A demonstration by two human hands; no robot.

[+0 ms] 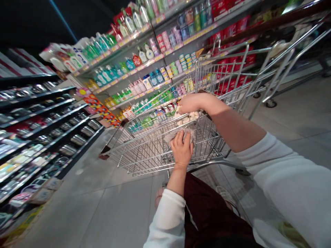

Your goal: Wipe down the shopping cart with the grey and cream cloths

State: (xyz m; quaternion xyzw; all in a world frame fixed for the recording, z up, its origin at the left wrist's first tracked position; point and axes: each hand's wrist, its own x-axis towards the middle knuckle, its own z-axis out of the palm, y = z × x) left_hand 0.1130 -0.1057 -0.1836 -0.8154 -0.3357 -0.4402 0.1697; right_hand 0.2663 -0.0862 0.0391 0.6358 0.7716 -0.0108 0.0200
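A fluffy, grey-beige thing (168, 137) lies inside the metal shopping cart (144, 155), close to its near side, and the left hand (182, 148) is placed over it from above. The fingers of this hand are spread and touch the soft surface, but I cannot tell whether they grasp it or only rest there. Just beyond it, also within the cart, there is a cream-coloured thing (186, 119) with a lumpy surface. The right hand (190, 102) reaches over and bends down onto it; its fingertips are mostly hidden, so I cannot tell how firm the grip is. Both arms wear white sleeves (165, 218), pushed up from the wrists, and below them dark red clothing (207, 210) covers the legs. The cart stands on a grey tiled floor (124, 203). Behind it rise shelves with many rows of coloured bottles (104, 76), and red packages (227, 70) are stacked toward the right. On the left side, another shelf unit carries shiny metal containers (78, 139), somewhat blurred.
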